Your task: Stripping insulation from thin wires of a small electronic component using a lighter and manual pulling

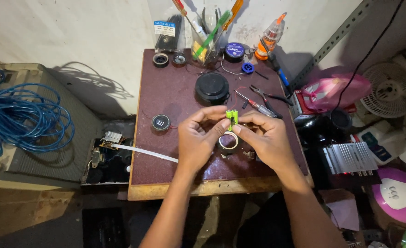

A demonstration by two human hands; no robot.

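Head cam: left hand [197, 138] & right hand [266, 136] both pinch green cells [231, 116], held upright above table [166, 160] centre. Tape roll [228, 140] just below, under fingers. Black disc [211, 87] behind, screwdriver [256, 104] to the right.

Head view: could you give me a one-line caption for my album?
Both hands hold green cylindrical cells above a tape roll.

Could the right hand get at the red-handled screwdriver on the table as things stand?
Probably yes: the screwdriver lies bare just beyond the right hand, nothing between them. But its fingers help pinch the green batteries, so they must let go first.
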